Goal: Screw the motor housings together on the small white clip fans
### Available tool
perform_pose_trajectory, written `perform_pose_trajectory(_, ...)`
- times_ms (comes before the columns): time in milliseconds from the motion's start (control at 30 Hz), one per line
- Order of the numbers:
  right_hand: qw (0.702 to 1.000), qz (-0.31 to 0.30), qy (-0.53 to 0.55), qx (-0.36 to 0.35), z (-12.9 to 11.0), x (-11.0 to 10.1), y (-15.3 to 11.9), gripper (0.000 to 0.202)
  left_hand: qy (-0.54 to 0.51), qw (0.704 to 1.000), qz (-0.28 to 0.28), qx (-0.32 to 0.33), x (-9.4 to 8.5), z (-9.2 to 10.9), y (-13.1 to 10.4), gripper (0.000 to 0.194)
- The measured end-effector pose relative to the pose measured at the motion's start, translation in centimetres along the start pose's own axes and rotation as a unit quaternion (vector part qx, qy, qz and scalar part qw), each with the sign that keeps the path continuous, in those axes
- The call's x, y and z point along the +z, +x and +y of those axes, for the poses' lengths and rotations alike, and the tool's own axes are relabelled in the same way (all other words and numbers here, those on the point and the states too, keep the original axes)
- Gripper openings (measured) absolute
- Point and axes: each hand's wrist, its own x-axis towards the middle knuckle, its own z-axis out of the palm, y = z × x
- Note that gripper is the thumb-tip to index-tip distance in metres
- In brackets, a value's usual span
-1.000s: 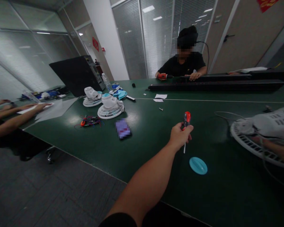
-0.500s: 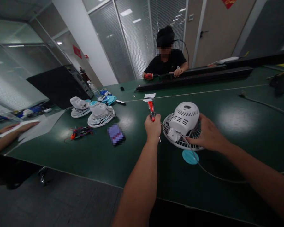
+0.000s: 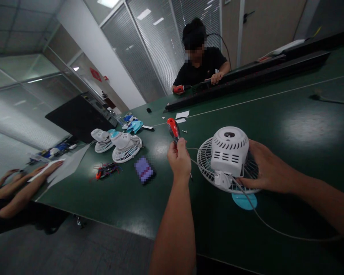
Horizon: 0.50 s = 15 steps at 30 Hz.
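A screwdriver (image 3: 173, 127) with a red and black handle is in my left hand (image 3: 180, 158), its fingers closed around it; the handle points up and the thin shaft shows below the hand. To the right, a white fan (image 3: 230, 151) lies grille down on the green table, its motor housing facing up. My right hand (image 3: 265, 168) grips the fan's right side, thumb near the front and fingers partly hidden behind the housing. The fan's grey cord (image 3: 263, 219) runs off to the lower right. A light-blue oval piece (image 3: 245, 201) lies partly under the grille's front edge.
Left on the table (image 3: 149, 198) are two more white fans (image 3: 127, 149), tangled wires with an orange part (image 3: 106, 171) and a purple pixelated item (image 3: 144, 169). Across it, a person (image 3: 202, 63) works at a long black bar (image 3: 246, 82). Another person's arms (image 3: 37, 179) rest at far left.
The view has tilted. The screwdriver's handle leans further left and stands slightly higher above my left hand. My right hand keeps its grip on the fan, whose housing has turned a little.
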Motion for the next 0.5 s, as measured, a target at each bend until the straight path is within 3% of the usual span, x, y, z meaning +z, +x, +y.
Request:
perform_pose_trajectory(100,1.000,0.005,-0.003,-0.009,0.0,0.0,0.0,0.112,-0.052,0.998,0.023,0.027,0.3,0.8,-0.4,0.030)
perform_pose_trajectory(233,1.000,0.013,-0.007,-0.021,0.0,0.0,0.0,0.109,-0.124,0.990,0.013,0.073,1.6,3.9,-0.3,0.028)
perform_pose_trajectory(367,0.999,0.033,-0.005,-0.027,-0.1,0.5,-0.1,0.108,-0.190,0.970,-0.121,0.094,4.2,7.1,0.1,0.027)
perform_pose_trajectory(500,1.000,-0.004,0.017,0.000,0.6,-0.3,-0.3,0.115,-0.159,0.962,-0.204,0.084,6.2,7.8,0.8,0.037)
